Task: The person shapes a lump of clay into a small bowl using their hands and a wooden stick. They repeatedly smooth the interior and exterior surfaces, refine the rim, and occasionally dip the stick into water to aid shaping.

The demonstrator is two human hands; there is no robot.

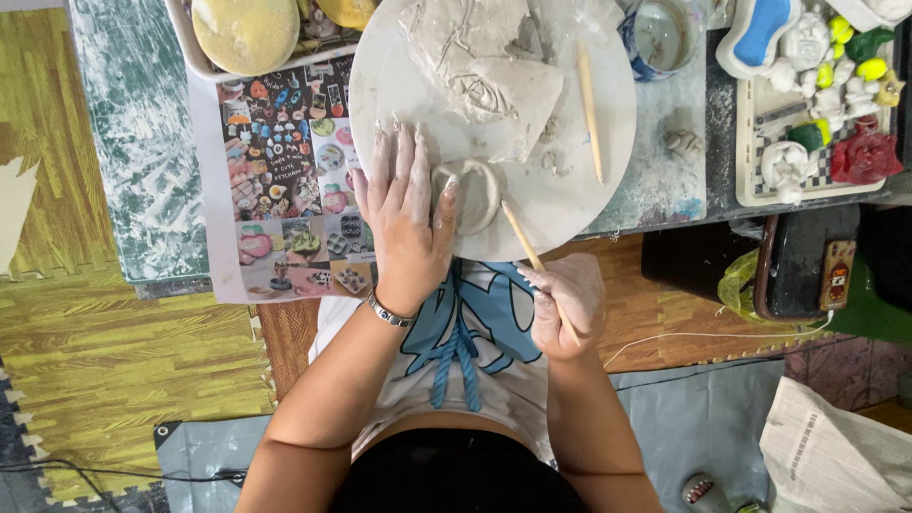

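Note:
My left hand (pixel 404 204), dusted with clay, lies flat on the round white board (pixel 380 85), its thumb pressing the edge of a small grey clay piece (pixel 475 195). A silver bracelet sits on that wrist. My right hand (pixel 565 304) is closed around a thin wooden stick (pixel 521 237), whose tip points at the small clay piece. A large slab of grey clay (pixel 480 57) lies further back on the board, with a second wooden stick (pixel 589 95) beside it.
A printed sheet of colourful pictures (pixel 285 180) lies left of the board. A water cup (pixel 662 36) stands behind right. A tray of small painted figures (pixel 817 114) is at far right; a yellow sponge (pixel 245 31) sits in a tray back left.

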